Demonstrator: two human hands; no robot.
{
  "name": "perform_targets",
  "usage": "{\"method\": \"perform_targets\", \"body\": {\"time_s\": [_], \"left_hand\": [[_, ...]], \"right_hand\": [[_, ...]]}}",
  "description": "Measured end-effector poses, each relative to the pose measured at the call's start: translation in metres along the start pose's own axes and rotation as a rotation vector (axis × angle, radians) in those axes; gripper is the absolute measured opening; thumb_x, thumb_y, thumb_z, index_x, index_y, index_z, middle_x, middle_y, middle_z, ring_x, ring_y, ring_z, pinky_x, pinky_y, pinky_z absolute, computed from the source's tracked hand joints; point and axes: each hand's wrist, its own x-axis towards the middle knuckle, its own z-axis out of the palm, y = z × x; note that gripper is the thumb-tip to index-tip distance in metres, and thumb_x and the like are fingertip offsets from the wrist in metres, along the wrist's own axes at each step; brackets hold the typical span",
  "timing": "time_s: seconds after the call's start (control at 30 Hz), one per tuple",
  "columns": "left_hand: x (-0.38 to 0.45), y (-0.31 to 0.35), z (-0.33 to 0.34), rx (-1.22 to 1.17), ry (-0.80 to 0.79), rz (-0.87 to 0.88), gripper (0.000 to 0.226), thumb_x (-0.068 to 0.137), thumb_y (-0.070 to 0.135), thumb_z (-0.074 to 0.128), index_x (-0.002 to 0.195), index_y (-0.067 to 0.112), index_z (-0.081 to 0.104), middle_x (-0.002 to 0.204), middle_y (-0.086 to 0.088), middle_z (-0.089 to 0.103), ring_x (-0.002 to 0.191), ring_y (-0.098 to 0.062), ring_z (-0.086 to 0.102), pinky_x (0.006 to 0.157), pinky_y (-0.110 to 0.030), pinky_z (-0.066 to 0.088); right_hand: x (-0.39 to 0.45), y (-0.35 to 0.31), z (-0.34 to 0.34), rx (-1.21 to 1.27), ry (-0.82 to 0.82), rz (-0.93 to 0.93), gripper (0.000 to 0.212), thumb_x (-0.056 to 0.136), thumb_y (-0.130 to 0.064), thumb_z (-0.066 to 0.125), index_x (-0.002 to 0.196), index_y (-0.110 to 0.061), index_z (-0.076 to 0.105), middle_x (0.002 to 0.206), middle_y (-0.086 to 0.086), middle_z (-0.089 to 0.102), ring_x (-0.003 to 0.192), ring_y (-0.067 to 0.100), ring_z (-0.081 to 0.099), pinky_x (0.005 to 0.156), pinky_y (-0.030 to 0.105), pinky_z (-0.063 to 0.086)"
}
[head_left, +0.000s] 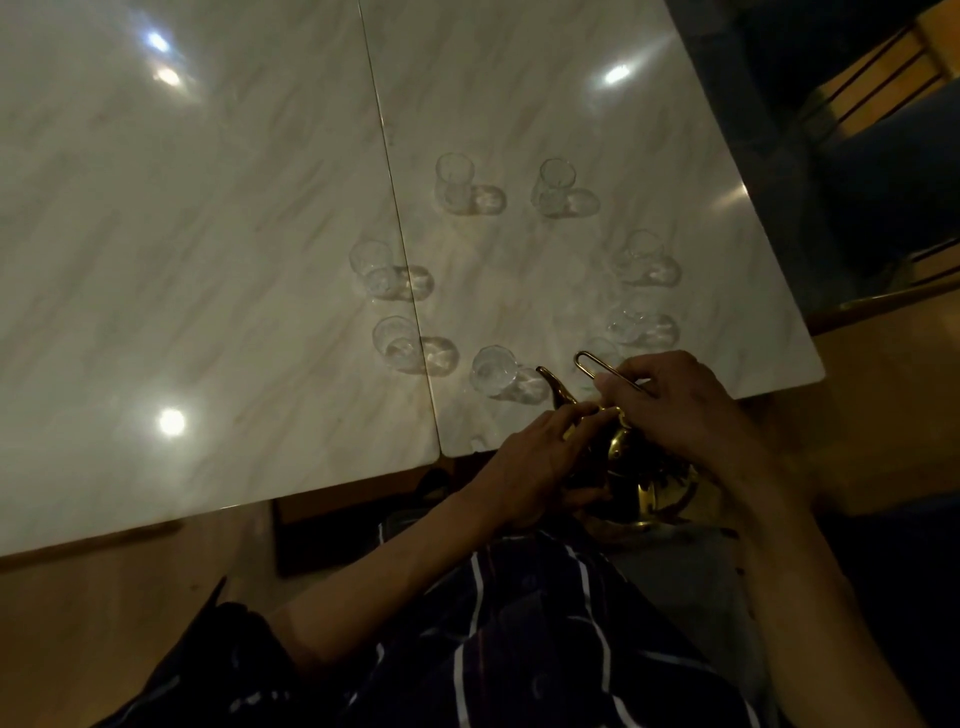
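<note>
A brass teapot (639, 467) is held at the near edge of the table (208, 208), towards its near right corner, partly above the person's lap; its spout is pointed over that edge towards the nearest glass (493, 371); the body is gripped by the left hand (535, 467), fingers curled over its top; the wire handle (597, 364) is pinched by the right hand (675, 405); other glasses are ringed beyond.

Both bare forearms reach forward and converge; the left grip (535, 462) lies palm down, fingers stretched toward the right, thumb tucked under in a clasp; the right grip (670, 405), just beside it, curls its fingers, thumb and forefinger pinching.
</note>
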Motion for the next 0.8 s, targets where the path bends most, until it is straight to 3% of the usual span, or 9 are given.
{"method": "perform_targets", "body": {"time_s": [0.2, 0.4, 0.63, 0.8], "left_hand": [[-0.002, 0.001, 0.003, -0.017, 0.005, -0.034, 0.089, 0.088, 0.045, 0.073, 0.159, 0.023, 0.023, 0.159, -0.007, 0.033, 0.137, -0.024, 0.045, 0.095, -0.042, 0.056], [-0.002, -0.001, 0.005, -0.011, 0.005, -0.066, 0.09, 0.089, 0.043, 0.072, 0.16, 0.025, 0.02, 0.161, -0.006, 0.029, 0.14, -0.025, 0.042, 0.095, -0.046, 0.056], [-0.005, -0.002, 0.004, -0.021, 0.004, -0.078, 0.09, 0.091, 0.041, 0.071, 0.161, 0.025, 0.017, 0.164, -0.007, 0.025, 0.144, -0.026, 0.039, 0.095, -0.046, 0.057], [-0.003, -0.007, 0.001, 0.004, 0.0, -0.1, 0.091, 0.091, 0.041, 0.072, 0.162, 0.024, 0.017, 0.165, -0.007, 0.024, 0.144, -0.026, 0.038, 0.092, -0.039, 0.056]], "right_hand": [[0.002, 0.001, 0.002, -0.026, 0.002, -0.014, 0.03, 0.091, -0.043, 0.057, 0.075, -0.023, 0.073, 0.064, -0.006, 0.067, 0.07, 0.009, 0.066, 0.071, 0.032, 0.053], [0.005, 0.0, 0.004, -0.035, 0.003, -0.022, 0.031, 0.091, -0.041, 0.057, 0.076, -0.019, 0.074, 0.066, -0.006, 0.068, 0.07, 0.008, 0.065, 0.068, 0.029, 0.049], [0.01, -0.002, 0.005, -0.011, -0.009, -0.016, 0.031, 0.091, -0.042, 0.058, 0.078, -0.019, 0.074, 0.07, -0.004, 0.07, 0.073, 0.011, 0.067, 0.074, 0.035, 0.056], [0.018, 0.0, 0.009, 0.012, -0.031, -0.02, 0.03, 0.091, -0.041, 0.058, 0.076, -0.021, 0.074, 0.071, -0.005, 0.069, 0.075, 0.012, 0.068, 0.076, 0.036, 0.056]]}}
